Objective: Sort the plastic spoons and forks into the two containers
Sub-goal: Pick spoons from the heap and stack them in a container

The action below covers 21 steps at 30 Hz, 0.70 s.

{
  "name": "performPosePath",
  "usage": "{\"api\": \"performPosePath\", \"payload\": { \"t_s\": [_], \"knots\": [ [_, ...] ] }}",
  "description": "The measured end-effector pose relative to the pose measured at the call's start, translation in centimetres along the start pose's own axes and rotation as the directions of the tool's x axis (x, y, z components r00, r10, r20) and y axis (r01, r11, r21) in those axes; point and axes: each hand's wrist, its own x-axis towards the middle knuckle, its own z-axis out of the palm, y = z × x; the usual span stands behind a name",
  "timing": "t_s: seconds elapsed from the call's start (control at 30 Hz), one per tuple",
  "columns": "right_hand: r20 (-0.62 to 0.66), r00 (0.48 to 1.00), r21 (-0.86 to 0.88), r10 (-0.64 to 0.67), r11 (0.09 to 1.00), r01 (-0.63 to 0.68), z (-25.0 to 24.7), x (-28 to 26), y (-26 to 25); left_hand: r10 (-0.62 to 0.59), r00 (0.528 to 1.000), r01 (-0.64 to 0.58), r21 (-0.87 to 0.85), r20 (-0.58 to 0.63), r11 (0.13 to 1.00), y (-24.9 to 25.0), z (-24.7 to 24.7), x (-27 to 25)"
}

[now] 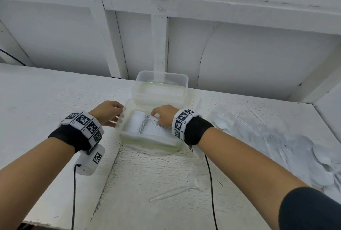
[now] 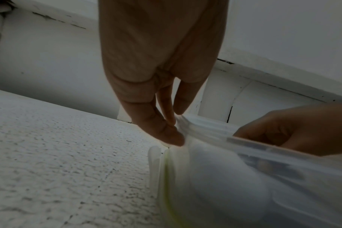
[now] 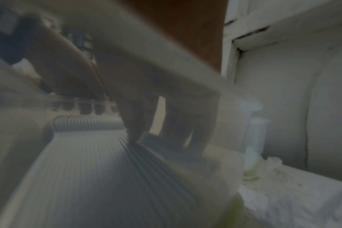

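Note:
Two clear plastic containers stand one behind the other. The near container [image 1: 147, 142] [image 2: 215, 177] holds a tight row of white plastic forks [image 1: 138, 125] [image 3: 84, 169]. The far container [image 1: 160, 77] looks empty. My left hand [image 1: 108, 111] [image 2: 158, 120] rests with straight fingers against the near container's left rim and wall. My right hand [image 1: 163, 115] [image 2: 295, 129] reaches inside this container, its fingers [image 3: 135, 123] curled down onto the right end of the fork row, thumb on the other side of a few handles. The right wrist view is blurred.
A heap of white plastic spoons [image 1: 304, 152] in clear wrapping lies to the right on the white table. A single clear utensil [image 1: 173, 192] lies near the front. A black cable [image 1: 210, 183] runs under my right forearm. A white panelled wall stands behind the table.

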Motion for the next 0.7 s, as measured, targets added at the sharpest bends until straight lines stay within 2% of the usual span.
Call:
{"api": "performPosePath", "payload": {
  "t_s": [0.3,0.43,0.5,0.6,0.7],
  "knots": [
    [-0.035,0.999,0.152,0.036,0.988,-0.03,0.7,0.0,0.3,0.01,1.0,-0.01,-0.015,-0.019,1.0,-0.2,0.2,-0.1],
    [-0.043,0.998,0.132,0.046,0.99,-0.04,0.6,-0.1,0.6,-0.01,0.999,0.01,0.017,-0.03,1.0,-0.2,0.0,-0.3],
    [-0.06,0.998,0.104,0.033,0.994,-0.026,0.3,-0.5,0.8,-0.007,0.997,0.012,0.068,-0.073,0.998,-0.1,-0.1,-0.3],
    [-0.116,0.993,0.104,0.009,0.995,0.003,-0.5,-1.8,1.0,0.103,0.965,-0.062,0.17,-0.242,0.983,0.7,-0.2,-0.6],
    [-0.218,0.975,0.138,-0.027,0.989,0.058,-2.1,-4.1,1.6,0.29,0.891,-0.225,0.215,-0.349,0.95,2.7,0.7,-1.9]
  ]
}}
